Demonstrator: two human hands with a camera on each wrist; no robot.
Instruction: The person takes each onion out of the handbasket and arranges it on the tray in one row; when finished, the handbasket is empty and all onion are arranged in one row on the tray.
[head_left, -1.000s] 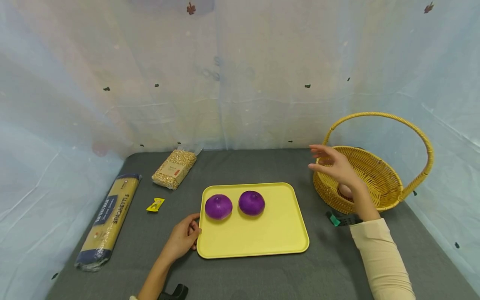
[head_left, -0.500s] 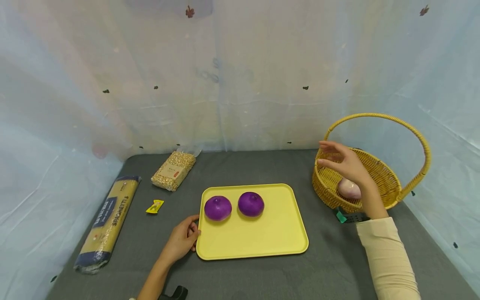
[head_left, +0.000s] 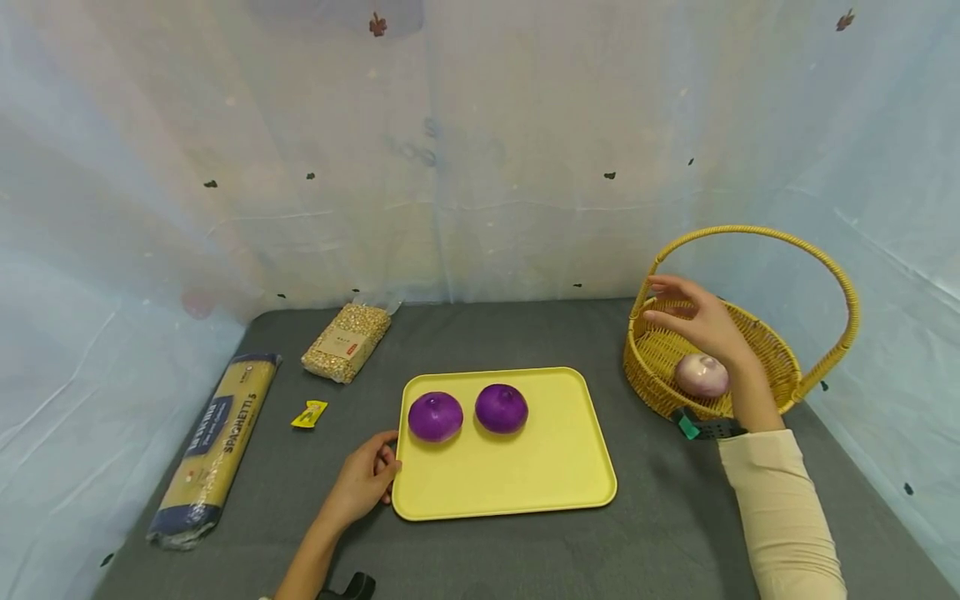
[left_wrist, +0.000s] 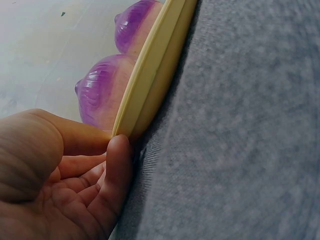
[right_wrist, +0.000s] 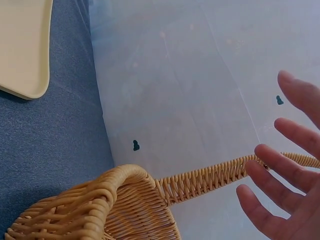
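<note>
My left hand [head_left: 363, 475] pinches the left rim of a yellow tray [head_left: 555, 467], which lies flat on the table. In the left wrist view, thumb and finger [left_wrist: 119, 155] meet at the tray's edge. Two glossy purple onions [head_left: 436, 417] sit side by side on the tray's left and middle part. Over the left side of a yellow wicker basket [head_left: 648, 387], my right hand [head_left: 701, 321] hovers with fingers spread and nothing in them. A paler, pinkish onion [head_left: 701, 375] lies inside the basket, below that hand and partly behind the wrist.
A spaghetti pack [head_left: 217, 446] lies at the far left. Near it are a small yellow wrapped packet [head_left: 309, 413] and a clear bag of grains [head_left: 348, 342]. The basket's tall handle [head_left: 832, 267] arches up on the right. A pale curtain [head_left: 517, 167] stands behind the table.
My right hand has moved right and slightly up over the basket, uncovering more of the pinkish onion inside. The left hand and the tray have stayed in place.
</note>
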